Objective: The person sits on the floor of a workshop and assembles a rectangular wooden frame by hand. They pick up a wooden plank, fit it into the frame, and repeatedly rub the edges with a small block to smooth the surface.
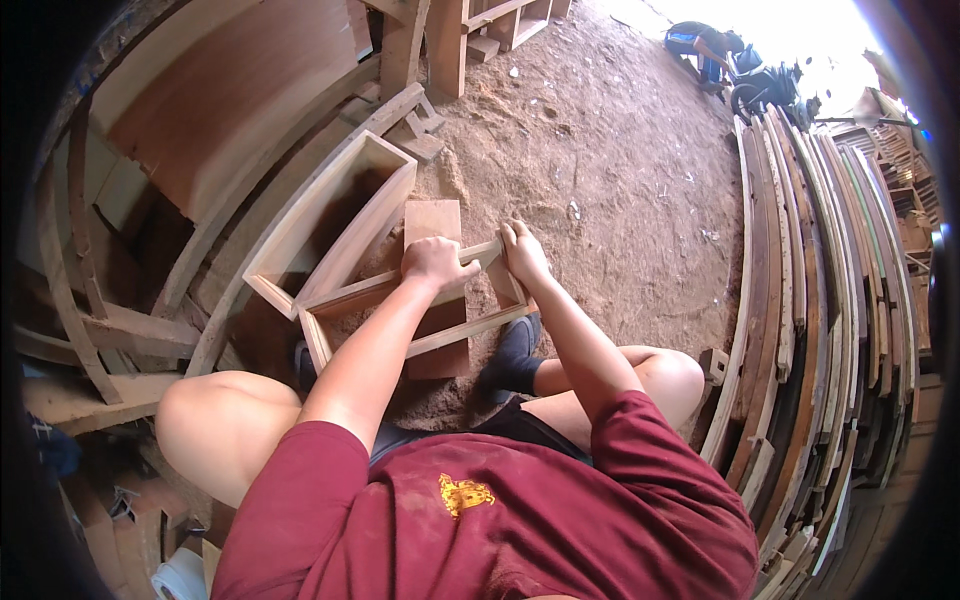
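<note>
A narrow rectangular wooden frame (474,327) with raised sides lies between my lower legs. Beneath it a flat brown board (432,216) runs away from me, its two ends showing past the frame. My left hand (434,264) is closed over the frame's far side, thumb pointing right; what lies under its fingers is hidden. At the far right corner my right hand (522,252) grips the frame, fingers over the top edge. A deeper open wooden box (372,213) sits just to the left, one corner close to the frame's left end.
Long planks (775,300) are stacked along the right. Wooden beams and a large brown panel (250,95) stand at the left. Sawdust-covered ground (620,190) stretches ahead, toward a motorcycle (768,88) and a bent-over person in blue (708,48). More wooden frames (500,25) stand at the back.
</note>
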The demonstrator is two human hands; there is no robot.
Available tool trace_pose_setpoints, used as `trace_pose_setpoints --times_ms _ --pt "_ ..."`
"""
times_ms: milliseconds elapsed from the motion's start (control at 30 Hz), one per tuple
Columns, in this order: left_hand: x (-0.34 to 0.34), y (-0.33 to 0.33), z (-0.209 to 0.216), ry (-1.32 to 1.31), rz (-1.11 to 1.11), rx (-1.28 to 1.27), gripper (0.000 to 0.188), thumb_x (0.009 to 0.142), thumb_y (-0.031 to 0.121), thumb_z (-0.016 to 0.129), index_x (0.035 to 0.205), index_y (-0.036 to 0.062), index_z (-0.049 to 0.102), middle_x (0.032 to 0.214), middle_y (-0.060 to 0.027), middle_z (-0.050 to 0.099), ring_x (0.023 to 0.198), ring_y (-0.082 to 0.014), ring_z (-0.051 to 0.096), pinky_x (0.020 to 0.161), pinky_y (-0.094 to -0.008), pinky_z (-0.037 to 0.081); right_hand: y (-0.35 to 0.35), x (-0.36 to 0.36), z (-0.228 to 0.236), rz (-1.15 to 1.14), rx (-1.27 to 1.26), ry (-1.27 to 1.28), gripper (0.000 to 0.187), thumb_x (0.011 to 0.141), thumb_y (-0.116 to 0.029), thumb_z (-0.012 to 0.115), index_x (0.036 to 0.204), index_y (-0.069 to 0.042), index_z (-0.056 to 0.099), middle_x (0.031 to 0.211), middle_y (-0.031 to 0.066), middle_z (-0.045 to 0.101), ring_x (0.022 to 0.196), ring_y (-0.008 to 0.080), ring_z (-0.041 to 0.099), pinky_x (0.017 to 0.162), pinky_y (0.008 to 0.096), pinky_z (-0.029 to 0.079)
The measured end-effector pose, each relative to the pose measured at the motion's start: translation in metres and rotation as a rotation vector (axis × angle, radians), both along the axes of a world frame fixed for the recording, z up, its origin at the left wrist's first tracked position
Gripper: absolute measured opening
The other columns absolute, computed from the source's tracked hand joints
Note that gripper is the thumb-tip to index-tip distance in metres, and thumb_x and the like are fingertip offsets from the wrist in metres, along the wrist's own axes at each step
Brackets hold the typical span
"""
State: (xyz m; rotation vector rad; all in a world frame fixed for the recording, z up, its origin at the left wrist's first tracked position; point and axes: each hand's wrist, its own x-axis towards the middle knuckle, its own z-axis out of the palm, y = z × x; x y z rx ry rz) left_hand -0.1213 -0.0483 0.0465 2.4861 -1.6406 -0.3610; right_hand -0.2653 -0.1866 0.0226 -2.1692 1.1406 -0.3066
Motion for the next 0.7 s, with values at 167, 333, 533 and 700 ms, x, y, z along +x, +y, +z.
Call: trace_pose_setpoints --times_ms 167,333,533,700 --pt "-0.002 0.003 -0.002 -0.015 0.023 -0.057 0.059 0.074 0.065 0.057 0.085 0.0089 0.074 0.082 -0.0136 0.071 0.075 -0.0285 0.071 0.067 -0.0439 0.057 0.024 -0.028 0.019 0.001 0.051 0.17 0.038 0.101 -0.04 0.042 0.11 -0.005 0.052 0.102 0.0309 0.063 0.099 0.0494 0.058 0.084 0.0539 0.045" --pt "-0.005 -0.001 0.003 -0.026 -0.006 -0.044 0.059 0.074 0.064 0.058 0.085 0.0086 0.074 0.081 -0.0139 0.071 0.074 -0.029 0.071 0.066 -0.0442 0.057 -0.011 0.003 -0.008 0.027 -0.072 0.045 0.04 0.101 -0.042 0.037 0.113 -0.006 0.051 0.102 0.0304 0.064 0.101 0.0485 0.058 0.087 0.0533 0.044" --pt "0.0 0.007 0.002 0.001 0.03 -0.055 0.058 0.073 0.064 0.059 0.083 0.0084 0.074 0.079 -0.0139 0.071 0.073 -0.0289 0.071 0.066 -0.0436 0.057 0.013 -0.037 -0.014 0.088 -0.007 0.03 0.035 0.101 -0.034 0.041 0.113 -0.004 0.051 0.101 0.0314 0.061 0.099 0.0492 0.057 0.085 0.0536 0.045" --pt "-0.007 0.003 0.007 0.0 0.031 -0.055 0.057 0.074 0.063 0.06 0.084 0.0092 0.074 0.08 -0.0133 0.071 0.073 -0.0282 0.071 0.067 -0.043 0.057 0.013 -0.041 0.002 0.072 -0.031 0.127 0.033 0.102 -0.034 0.039 0.113 -0.004 0.048 0.097 0.0322 0.061 0.095 0.0522 0.057 0.083 0.0565 0.044"
